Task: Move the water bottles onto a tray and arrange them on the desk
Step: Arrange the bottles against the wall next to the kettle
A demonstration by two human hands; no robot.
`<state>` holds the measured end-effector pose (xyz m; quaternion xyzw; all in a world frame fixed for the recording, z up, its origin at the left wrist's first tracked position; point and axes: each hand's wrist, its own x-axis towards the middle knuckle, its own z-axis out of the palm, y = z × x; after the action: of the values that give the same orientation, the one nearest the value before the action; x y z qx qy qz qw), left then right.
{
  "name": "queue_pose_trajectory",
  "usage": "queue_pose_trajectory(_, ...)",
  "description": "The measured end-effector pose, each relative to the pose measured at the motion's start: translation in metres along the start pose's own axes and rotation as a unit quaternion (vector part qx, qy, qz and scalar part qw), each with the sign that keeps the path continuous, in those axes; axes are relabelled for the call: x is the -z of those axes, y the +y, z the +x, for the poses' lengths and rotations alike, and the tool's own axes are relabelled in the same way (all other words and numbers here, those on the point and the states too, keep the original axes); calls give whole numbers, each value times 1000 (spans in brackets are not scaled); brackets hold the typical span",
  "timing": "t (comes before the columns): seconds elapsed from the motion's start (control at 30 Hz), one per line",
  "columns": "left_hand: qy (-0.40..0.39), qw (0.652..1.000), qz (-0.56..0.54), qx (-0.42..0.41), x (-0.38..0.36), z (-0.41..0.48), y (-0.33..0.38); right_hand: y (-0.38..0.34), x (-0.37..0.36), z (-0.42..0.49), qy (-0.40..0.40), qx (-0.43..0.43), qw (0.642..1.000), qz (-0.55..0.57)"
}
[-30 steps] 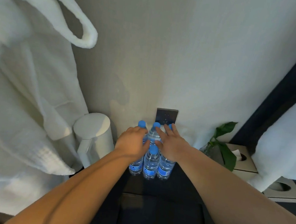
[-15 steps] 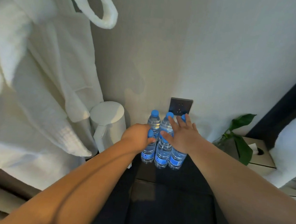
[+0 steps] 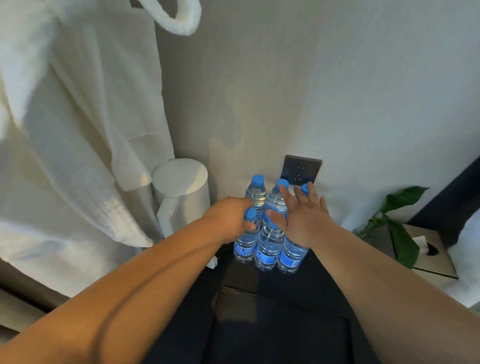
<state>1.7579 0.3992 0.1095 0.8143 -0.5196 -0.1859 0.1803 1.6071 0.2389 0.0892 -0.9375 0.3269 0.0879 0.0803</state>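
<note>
Left grip (image 3: pixel 229 220) round bottle (image 3: pixel 245 241), right grip (image 3: pixel 302 220) over bottles (image 3: pixel 269 243)

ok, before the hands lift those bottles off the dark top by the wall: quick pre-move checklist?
1. Grip, left hand: ok, its fingers are curled round the neck of the front-left bottle.
2. Grip, right hand: not ok, its fingers are spread straight over the right side of the group and hold nothing.
3. Stance of the water bottles: ok, they stand upright in two close rows.
4. Sight of the tray: not ok, none in view.
5. Room beside the white kettle: ok, a gap shows between it and the group.
6. Caps tight: cannot tell.
</note>
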Motion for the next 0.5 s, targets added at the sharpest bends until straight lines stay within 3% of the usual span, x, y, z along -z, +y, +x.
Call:
queue_pose_trajectory(0.23,20,1000,8,3,-3,-2,-1,-5,-2,-10,73,18,996,-42)
queue_pose_trajectory(0.37,9,999,35,-14,-2,0,0,-12,-1,-21,120,81,985,-93)
queue_pose_trajectory(0.5,9,998,61,-20,0,2,-1,-11,-1,-27,107,130,984,-58)
